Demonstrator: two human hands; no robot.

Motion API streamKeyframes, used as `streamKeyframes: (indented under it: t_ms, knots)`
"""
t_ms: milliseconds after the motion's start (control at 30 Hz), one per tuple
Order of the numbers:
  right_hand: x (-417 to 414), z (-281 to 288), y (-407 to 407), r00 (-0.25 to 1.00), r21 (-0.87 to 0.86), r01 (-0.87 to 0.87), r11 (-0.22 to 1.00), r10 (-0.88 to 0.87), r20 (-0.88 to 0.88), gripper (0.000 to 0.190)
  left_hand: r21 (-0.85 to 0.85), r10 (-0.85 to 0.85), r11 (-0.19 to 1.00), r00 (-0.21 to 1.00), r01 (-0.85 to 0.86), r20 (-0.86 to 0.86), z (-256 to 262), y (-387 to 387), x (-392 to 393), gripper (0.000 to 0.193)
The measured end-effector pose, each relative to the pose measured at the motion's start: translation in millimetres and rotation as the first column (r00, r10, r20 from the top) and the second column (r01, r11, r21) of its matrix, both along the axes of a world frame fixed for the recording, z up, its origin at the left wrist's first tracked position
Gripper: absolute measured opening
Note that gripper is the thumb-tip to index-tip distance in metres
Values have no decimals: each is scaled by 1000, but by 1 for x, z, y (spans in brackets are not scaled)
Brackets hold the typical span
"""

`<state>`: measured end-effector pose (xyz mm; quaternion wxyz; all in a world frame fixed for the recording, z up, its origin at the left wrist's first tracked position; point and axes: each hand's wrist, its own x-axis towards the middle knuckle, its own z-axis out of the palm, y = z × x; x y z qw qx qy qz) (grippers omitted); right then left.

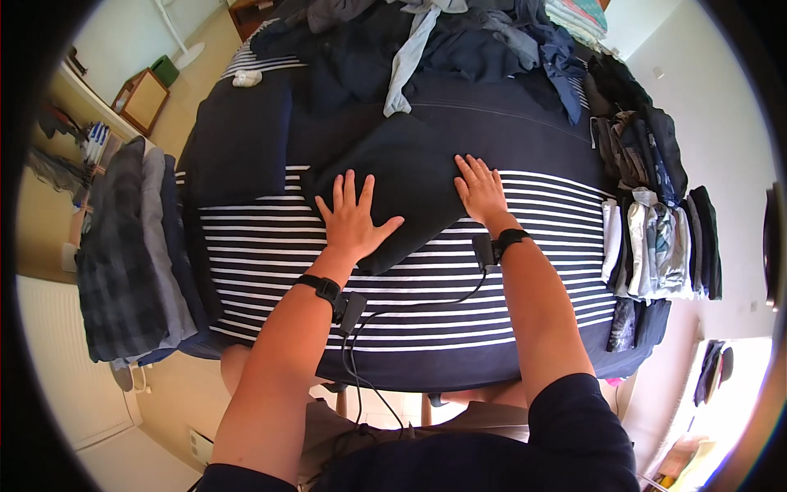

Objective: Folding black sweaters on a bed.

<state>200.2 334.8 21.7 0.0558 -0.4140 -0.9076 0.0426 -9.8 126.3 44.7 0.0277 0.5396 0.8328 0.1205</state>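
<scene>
A black garment (pixel 399 160) lies spread at a slant on the striped bedspread (pixel 264 246) before me, one corner pointing towards me. My left hand (pixel 353 218) rests flat on its near left part, fingers apart and thumb out to the right. At the garment's right edge, my right hand (pixel 481 187) lies palm down with its fingertips on or beside the cloth. Neither hand grips anything. A folded dark garment (pixel 243 138) lies to the left of the black one. Each wrist wears a black strap with a small cabled box.
Loose dark clothes (pixel 363 67) and a grey sleeve (pixel 406 67) heap at the far side. Folded clothes (pixel 658 240) line the right edge; a stack with a plaid garment (pixel 123 264) stands at the left. Black cables (pixel 424 304) run from my wrists across the bed.
</scene>
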Motion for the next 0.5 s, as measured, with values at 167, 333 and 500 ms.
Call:
streamKeyframes:
  t_ms: [167, 333, 500]
  knots:
    - [-24, 32, -41, 996, 63, 84, 994, -81, -48, 50, -186, -20, 982, 999, 25, 31, 23, 8, 1, 100]
    - [-49, 28, -133, 971, 6, 42, 999, -39, -237, 60, 34, -189, 979, 961, 200, -202, 27, 11, -35, 83]
    - [-42, 18, -144, 963, 1, 72, 997, -69, -261, 60, -23, -90, 996, 996, 90, -2, 1, 14, -85, 77]
